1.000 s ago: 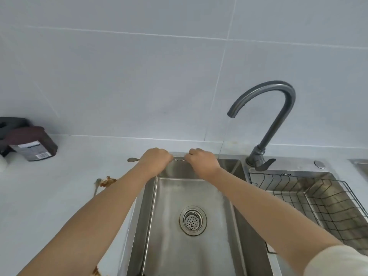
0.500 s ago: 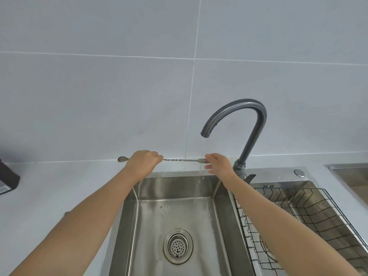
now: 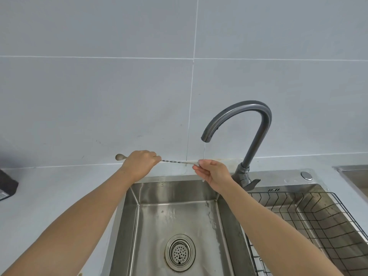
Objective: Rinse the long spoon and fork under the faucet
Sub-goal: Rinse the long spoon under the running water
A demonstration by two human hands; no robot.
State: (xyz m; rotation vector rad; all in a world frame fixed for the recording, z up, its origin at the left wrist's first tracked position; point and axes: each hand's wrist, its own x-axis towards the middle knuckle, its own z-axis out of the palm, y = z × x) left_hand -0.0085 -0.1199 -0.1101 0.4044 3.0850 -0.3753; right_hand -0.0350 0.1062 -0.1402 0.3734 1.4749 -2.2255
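A long thin metal utensil with a twisted shaft lies level over the back of the sink. Its spoon bowl sticks out left of my left hand, which grips the shaft in a fist. My right hand pinches the fork end with fingertips, right under the spout of the grey curved faucet. A thin stream of water falls from the spout onto that end and my fingers. The fork tines are hidden by my fingers.
The steel sink basin with its round drain strainer lies below, its floor wet. A black wire rack fills the right basin. The faucet lever sits at the base. A dark container stands at the left edge.
The view has shifted closer to the faucet. My right hand has closed its fingertips over the fork end beneath the spout, and the water stream has thinned. The left hand keeps its grip.
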